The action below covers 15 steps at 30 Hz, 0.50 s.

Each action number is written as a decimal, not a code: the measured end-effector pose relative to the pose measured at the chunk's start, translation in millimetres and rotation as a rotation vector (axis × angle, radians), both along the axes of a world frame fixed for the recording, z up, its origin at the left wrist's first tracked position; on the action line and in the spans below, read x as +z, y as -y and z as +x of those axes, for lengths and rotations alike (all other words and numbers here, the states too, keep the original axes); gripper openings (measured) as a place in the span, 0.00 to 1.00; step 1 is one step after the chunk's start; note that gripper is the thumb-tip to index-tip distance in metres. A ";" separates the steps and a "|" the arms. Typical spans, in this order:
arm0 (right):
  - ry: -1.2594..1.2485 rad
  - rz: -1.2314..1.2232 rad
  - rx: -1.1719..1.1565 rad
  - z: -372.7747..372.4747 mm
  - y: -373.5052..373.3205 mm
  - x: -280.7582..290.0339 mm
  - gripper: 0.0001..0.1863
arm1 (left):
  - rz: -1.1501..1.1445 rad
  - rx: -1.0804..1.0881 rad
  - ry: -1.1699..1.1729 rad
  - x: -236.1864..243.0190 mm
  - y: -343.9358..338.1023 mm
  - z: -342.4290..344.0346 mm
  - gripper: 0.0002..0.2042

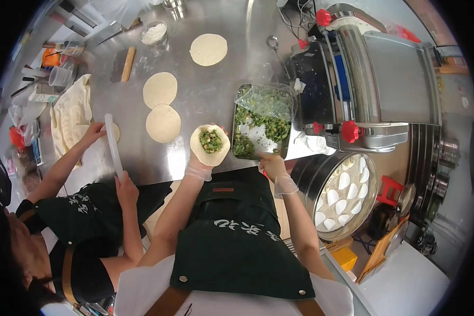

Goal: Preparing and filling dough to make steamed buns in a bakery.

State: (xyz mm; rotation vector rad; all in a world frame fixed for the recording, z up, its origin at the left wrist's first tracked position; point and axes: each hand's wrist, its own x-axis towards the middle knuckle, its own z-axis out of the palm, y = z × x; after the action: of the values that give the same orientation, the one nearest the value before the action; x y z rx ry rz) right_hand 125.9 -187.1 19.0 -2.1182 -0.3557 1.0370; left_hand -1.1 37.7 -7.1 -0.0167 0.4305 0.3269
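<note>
centrally, green filling (pixel 211 141) atop dough round (pixel 210 159), left hand (pixel 199 169) beneath

white characters (pixel 245 225) on the wearer's dark green apron (pixel 237 258), similar lettering (pixel 82 205) on the co-worker's apron (pixel 84 226)

A steel worktable (pixel 210 89) reflects pale light, with tan floor (pixel 395 158) and a red stool (pixel 388 190) rightward

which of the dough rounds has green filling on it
The dough round on the camera wearer's left hand: green filling sits in its middle, while the other rounds on the steel table show none.
</note>
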 end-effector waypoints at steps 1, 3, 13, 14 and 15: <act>-0.171 0.035 -0.029 1.5 -3.5 -1.4 0.22 | 0.006 0.000 -0.004 0.2 0.8 0.1 0.18; -0.402 0.007 -0.104 13.3 -10.3 16.0 0.23 | 0.015 0.007 -0.011 -0.1 -0.9 -0.7 0.18; -0.939 0.211 -0.372 32.1 0.4 25.9 0.26 | 0.026 -0.021 -0.049 -2.4 -1.6 12.3 0.17; -0.938 0.213 -0.369 31.1 2.1 28.6 0.26 | 0.042 -0.020 -0.021 -3.3 1.2 17.4 0.17; -0.765 0.176 -0.385 29.8 1.0 40.1 0.25 | 0.143 -0.013 -0.051 2.6 6.3 25.9 0.14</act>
State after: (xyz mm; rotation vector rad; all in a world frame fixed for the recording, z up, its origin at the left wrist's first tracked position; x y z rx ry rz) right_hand 155.7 -188.1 59.1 -1.4133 0.3123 1.4105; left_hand 24.8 31.4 -4.6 0.1341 0.4563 0.3454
